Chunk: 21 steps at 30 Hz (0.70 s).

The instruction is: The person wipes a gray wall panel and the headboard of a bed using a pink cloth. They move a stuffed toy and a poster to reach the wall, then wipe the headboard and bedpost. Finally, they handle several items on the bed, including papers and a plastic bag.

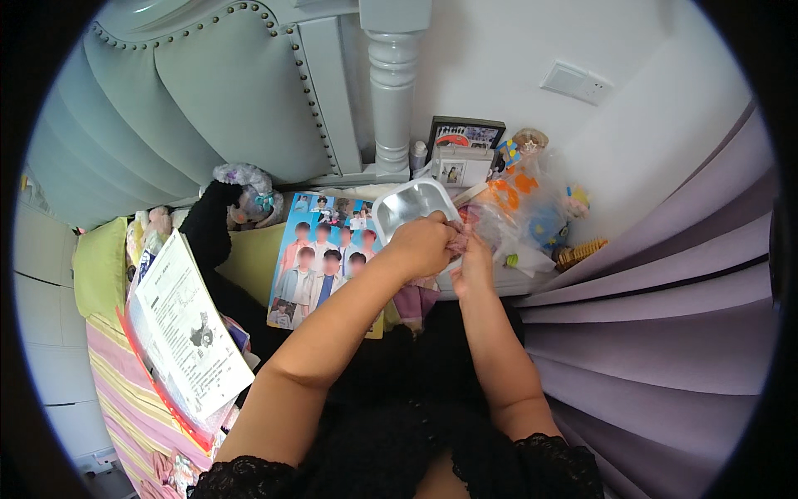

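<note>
My left hand (pixel 422 246) and my right hand (pixel 475 264) meet just in front of the bedside top, fingers closed on a small crumpled dusty-pink cloth (pixel 457 239). Its full shape is hidden by the fingers. Right behind my left hand is an open rectangular container (pixel 407 206) with a white rim and a shiny silver inside; the hand covers its near edge. A blue poster (pixel 320 274) printed with a group of people lies to the left, partly under my left forearm.
At the back stand a dark picture frame (pixel 467 127) and a small white photo holder (pixel 462 166). A clear plastic bag (pixel 519 200) with orange marks sits right, by a purple curtain (pixel 657 291). Papers (pixel 187 328), a grey plush toy (pixel 252 200) and a padded headboard (pixel 233 91) are left.
</note>
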Each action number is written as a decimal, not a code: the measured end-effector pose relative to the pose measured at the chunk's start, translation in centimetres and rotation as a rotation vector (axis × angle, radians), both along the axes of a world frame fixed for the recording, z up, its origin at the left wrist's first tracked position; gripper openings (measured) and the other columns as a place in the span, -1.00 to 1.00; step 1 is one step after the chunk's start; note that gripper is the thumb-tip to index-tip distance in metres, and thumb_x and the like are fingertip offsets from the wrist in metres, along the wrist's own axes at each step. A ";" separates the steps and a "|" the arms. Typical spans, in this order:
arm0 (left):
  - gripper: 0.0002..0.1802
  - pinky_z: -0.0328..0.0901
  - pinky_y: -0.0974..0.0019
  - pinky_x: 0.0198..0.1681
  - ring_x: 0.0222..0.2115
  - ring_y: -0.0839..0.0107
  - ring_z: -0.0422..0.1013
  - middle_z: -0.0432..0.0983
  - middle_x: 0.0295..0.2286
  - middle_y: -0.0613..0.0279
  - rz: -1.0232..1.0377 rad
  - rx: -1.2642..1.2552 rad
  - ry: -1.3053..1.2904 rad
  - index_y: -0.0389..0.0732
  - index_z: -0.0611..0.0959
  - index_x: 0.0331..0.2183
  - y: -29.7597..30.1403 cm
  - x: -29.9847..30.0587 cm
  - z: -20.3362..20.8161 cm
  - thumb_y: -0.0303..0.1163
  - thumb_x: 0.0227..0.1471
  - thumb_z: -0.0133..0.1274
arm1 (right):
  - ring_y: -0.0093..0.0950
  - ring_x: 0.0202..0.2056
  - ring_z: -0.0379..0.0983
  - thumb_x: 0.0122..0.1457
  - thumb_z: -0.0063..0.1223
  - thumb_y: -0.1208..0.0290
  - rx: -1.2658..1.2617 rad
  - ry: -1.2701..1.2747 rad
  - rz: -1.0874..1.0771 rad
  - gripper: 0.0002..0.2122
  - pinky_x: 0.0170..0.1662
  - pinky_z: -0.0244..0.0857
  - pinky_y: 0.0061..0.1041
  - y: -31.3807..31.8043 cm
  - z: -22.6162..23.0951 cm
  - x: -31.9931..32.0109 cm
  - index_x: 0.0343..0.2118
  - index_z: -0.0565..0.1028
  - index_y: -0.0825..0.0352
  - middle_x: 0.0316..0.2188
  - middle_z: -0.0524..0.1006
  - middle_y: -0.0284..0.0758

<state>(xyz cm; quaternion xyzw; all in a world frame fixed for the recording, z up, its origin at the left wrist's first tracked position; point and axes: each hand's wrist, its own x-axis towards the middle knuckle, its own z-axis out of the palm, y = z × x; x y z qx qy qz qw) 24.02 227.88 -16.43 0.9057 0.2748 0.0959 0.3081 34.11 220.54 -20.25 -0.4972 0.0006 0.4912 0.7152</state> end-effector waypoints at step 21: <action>-0.67 0.37 0.38 -0.27 -0.39 0.38 0.50 0.57 -0.40 0.10 0.491 0.450 -0.209 -0.20 0.61 -0.14 10.9 -14.3 21.4 -0.41 -0.01 0.03 | -0.57 -0.33 0.39 0.28 -0.14 0.35 0.109 -0.699 0.509 -0.72 -0.23 0.26 -0.56 7.2 3.5 -16.0 -0.08 0.45 0.43 -0.32 0.52 -0.32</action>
